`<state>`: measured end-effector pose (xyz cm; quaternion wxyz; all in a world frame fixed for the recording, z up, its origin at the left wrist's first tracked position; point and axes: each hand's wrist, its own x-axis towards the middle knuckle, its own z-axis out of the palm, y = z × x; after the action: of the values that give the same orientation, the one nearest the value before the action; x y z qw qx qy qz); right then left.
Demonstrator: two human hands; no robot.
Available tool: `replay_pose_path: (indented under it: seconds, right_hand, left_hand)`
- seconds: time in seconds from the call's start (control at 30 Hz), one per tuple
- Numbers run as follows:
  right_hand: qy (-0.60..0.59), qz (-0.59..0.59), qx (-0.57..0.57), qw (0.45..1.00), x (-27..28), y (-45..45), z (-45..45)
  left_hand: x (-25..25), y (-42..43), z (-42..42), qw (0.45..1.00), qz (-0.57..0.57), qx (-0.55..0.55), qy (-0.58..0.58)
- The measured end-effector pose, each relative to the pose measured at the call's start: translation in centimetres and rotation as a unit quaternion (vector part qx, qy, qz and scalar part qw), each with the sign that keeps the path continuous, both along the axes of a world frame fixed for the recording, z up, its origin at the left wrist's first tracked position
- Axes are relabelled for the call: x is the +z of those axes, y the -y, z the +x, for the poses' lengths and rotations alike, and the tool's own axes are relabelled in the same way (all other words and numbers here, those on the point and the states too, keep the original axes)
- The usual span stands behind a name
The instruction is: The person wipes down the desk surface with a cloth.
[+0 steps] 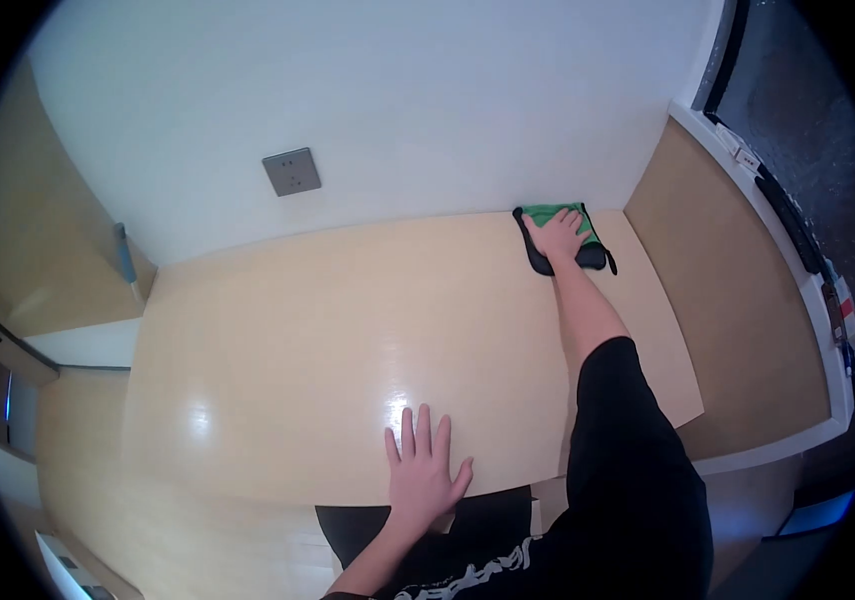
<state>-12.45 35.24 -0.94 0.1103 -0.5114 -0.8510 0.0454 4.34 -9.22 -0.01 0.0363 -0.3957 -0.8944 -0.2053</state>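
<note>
A green cloth with black edging and a small black loop lies on the light wooden tabletop, at its far right near the wall. My right hand rests flat on the cloth with its fingers spread. At the near edge of the table, my left hand lies palm down, fingers apart, with nothing in it. The undersides of both hands are hidden.
On the white wall is a grey socket. A blue-grey handled tool leans at the back left corner. A wooden side panel bounds the right side, with small items on the ledge beyond it.
</note>
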Motion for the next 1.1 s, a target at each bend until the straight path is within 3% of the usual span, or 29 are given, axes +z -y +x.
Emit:
replay_pose_path:
  seconds: [0.17, 0.33, 0.53, 0.67, 0.73, 0.87, 1.1]
  right_hand:
    - [0.007, -0.001, 0.109, 0.994, -0.6, 6.5, 7.5]
    - [-0.019, -0.013, 0.298, 0.954, -0.7, 17.7, 21.6]
    - [0.012, -0.030, 0.292, 0.956, 1.6, 29.7, 33.0]
    - [0.057, -0.027, 0.311, 0.948, 2.1, 31.2, 33.4]
    - [0.073, -0.033, 0.361, 0.929, 2.5, 29.5, 31.6]
    - [0.091, -0.017, 0.417, 0.904, 2.3, 25.8, 26.7]
    - [0.046, 0.020, 0.332, 0.942, -0.1, 18.0, 9.9]
  left_hand:
    - [-0.5, 0.2, 0.3, 1.000, 0.018, -0.001, -0.017]
    - [-1.1, 0.3, 0.4, 0.999, 0.041, -0.016, -0.032]
    - [-1.3, 0.6, 0.2, 0.996, 0.051, -0.031, -0.067]
    - [-1.2, 2.8, -1.2, 0.993, 0.083, -0.087, -0.004]
    - [-0.5, 4.0, -2.4, 0.975, 0.175, -0.088, 0.106]
    - [1.0, 6.4, -3.1, 0.993, 0.105, -0.004, -0.046]
    - [-0.2, 7.4, -3.9, 0.995, 0.092, -0.017, -0.022]
